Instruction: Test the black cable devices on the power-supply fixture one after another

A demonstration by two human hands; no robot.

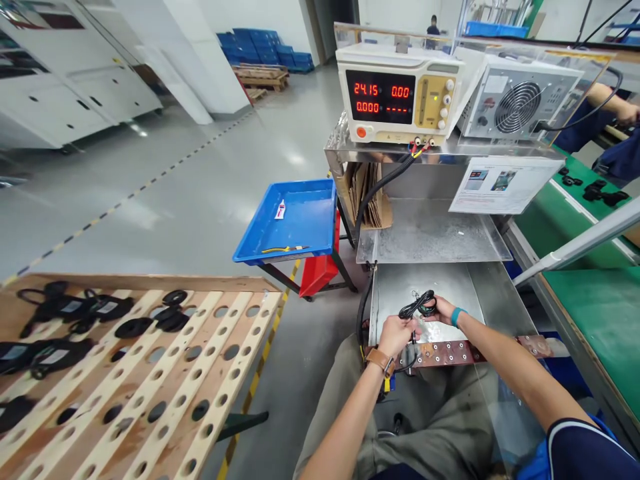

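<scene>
A bundled black cable (416,306) is stretched between my two hands above the metal work surface (400,283). My left hand (397,335) is closed on its near side, fingers pinched, with a length of cable hanging below. On the far right end of the bundle, my right hand (443,311) is closed round the loops. Just below the hands runs a brown strip (460,353) with rows of metal studs along the edge of the surface. What lies inside my fingers is partly hidden.
A power supply (400,100) with red digits stands on the shelf above. Left of the bench, a blue tray (300,227) holds yellow-handled pliers (285,249) and a small tube (281,210). A wooden rack (200,333) carries several black devices (107,305). Another person's arm (613,103) shows at right.
</scene>
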